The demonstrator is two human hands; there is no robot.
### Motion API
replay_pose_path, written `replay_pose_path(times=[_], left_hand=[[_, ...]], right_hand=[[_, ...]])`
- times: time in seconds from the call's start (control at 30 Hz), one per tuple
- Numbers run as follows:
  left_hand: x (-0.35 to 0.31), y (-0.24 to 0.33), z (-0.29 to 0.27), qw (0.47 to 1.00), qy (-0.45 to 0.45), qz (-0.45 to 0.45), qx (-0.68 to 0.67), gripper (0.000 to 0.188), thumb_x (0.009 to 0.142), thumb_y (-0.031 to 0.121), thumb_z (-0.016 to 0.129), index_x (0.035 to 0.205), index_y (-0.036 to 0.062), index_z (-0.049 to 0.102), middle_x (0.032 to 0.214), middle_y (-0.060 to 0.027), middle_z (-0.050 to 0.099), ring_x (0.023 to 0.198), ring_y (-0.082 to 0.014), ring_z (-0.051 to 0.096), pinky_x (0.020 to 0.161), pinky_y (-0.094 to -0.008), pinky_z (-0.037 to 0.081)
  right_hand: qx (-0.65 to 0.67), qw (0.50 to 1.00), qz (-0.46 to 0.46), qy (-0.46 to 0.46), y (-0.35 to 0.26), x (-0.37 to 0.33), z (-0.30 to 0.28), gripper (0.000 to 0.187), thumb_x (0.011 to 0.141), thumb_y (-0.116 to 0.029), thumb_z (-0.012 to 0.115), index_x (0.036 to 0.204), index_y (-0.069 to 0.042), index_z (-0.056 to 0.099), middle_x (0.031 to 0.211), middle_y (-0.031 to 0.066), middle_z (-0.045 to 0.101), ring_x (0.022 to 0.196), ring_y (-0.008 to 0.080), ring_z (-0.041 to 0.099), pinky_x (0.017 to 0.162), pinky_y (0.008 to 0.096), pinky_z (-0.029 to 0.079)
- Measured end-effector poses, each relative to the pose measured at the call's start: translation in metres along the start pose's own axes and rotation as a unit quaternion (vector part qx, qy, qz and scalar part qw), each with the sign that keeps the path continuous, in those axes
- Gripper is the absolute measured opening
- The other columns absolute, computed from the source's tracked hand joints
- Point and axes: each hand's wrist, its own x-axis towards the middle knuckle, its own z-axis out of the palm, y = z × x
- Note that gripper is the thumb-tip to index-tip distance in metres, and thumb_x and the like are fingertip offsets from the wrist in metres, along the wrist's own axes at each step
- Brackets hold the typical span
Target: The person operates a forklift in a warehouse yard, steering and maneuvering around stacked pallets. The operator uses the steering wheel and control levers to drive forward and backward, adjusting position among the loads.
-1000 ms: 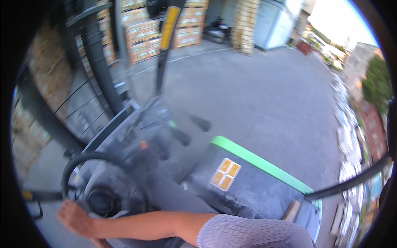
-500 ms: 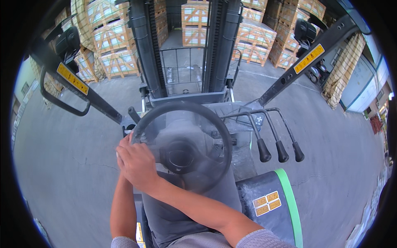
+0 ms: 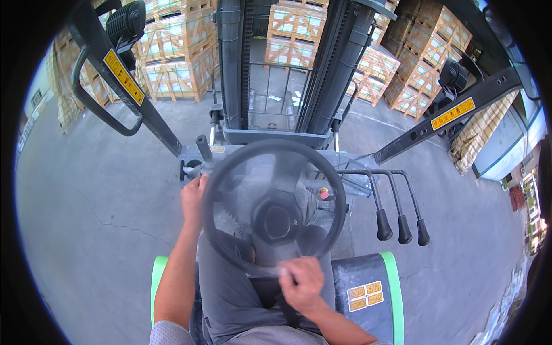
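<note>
A dark round steering wheel [image 3: 342,215] stands in front of me, its spokes and hub blurred by turning. My right hand [image 3: 302,283] is closed at the lower rim; whether a knob sits inside the fist is hidden. Beside the left rim, my left hand [image 3: 193,200] has its fingers curled, and what they hold is hidden. Just above it rises a lever with a black grip [image 3: 203,148]. To the right of the wheel stand three black-knobbed levers [image 3: 404,231]. A red button [image 3: 324,194] shows through the wheel.
Ahead rises the forklift's dark mast [image 3: 230,69] with a wire guard [image 3: 276,95]. Stacked wooden crates [image 3: 177,77] stand beyond it. Slanted posts with yellow labels flank me, one with a grab handle [image 3: 80,86]. Grey concrete floor [image 3: 115,190] surrounds the truck. A checked curtain [image 3: 480,135] hangs at right.
My right hand has gone from the left rim, where it lay over my left hand, to the bottom of the wheel. The wheel has turned. The view has shifted left.
</note>
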Motion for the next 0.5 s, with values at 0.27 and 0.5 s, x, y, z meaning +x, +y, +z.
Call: replay_pose_path(times=[0.27,0.5], left_hand=[[-0.001,-0.004,0.000,1.000,-0.017,0.004,-0.023,0.047,0.101,0.036,0.060,0.081,-0.0059,0.063,0.060,-0.0074,0.055,0.060,-0.0129,0.047,0.058,-0.0363,0.044],[0.000,-0.004,0.002,0.999,0.003,0.033,-0.009,0.046,0.102,0.034,0.059,0.082,-0.0062,0.063,0.061,-0.0082,0.056,0.061,-0.0124,0.047,0.059,-0.0357,0.044]], right_hand=[[-0.027,0.982,0.156,0.100,0.030,0.012,-0.016,0.012,0.091,-0.003,0.067,0.103,-0.003,0.070,0.088,0.0122,0.068,0.074,0.0280,0.064,0.067,0.0370,0.050],[-0.004,0.957,0.216,0.196,0.043,0.070,-0.015,0.015,0.099,-0.007,0.063,0.109,0.002,0.069,0.083,0.0069,0.068,0.069,0.0099,0.061,0.064,0.0273,0.050]])
